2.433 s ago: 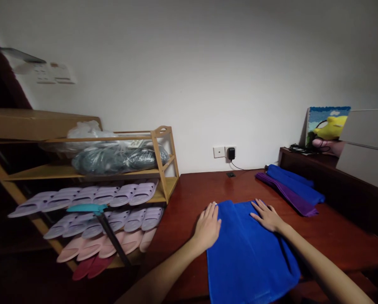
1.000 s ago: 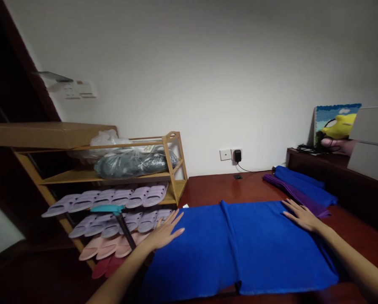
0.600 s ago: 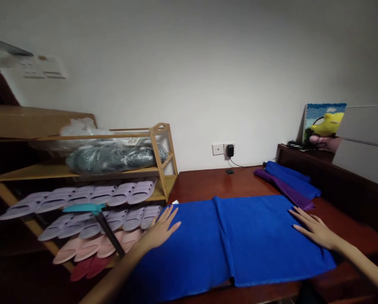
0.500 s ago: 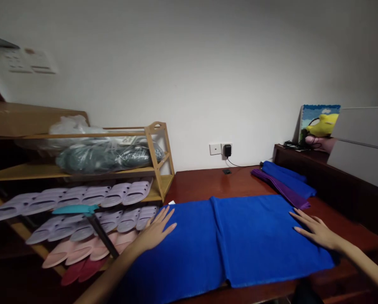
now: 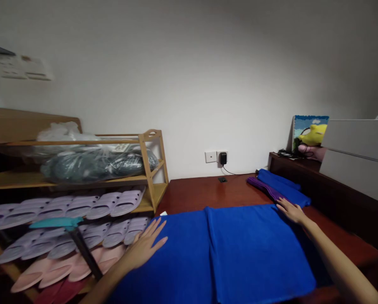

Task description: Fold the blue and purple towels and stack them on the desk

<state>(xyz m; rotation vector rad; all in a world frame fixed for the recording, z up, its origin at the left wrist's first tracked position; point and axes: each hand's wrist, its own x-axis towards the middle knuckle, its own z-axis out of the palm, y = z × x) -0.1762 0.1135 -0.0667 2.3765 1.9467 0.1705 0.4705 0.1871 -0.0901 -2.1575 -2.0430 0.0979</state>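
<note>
A blue towel [image 5: 255, 249] lies spread over the reddish-brown tabletop [image 5: 189, 190], with a raised crease running down its middle. My left hand [image 5: 147, 245] rests at its left edge, palm down, fingers stretched out. At the far right corner of the towel is my right hand [image 5: 290, 211], its fingers extended and reaching the near end of a folded purple cloth [image 5: 263, 188]. Whether those fingertips touch the purple cloth or only the towel's corner, I cannot tell. Just behind the purple cloth lies a folded blue cloth [image 5: 284, 188].
On the left stands a wooden rack [image 5: 149, 169] with lilac slippers [image 5: 128, 202], pink slippers and a plastic-wrapped bundle [image 5: 97, 166]. A teal-topped pole [image 5: 81, 249] leans before it. A black plug [image 5: 223, 158] sits in the wall socket. White boxes [image 5: 356, 156] stand at right.
My right hand has moved from the towel's right side up to its far corner, by the purple cloth. My left hand stays at the left edge. The view has tilted slightly upward.
</note>
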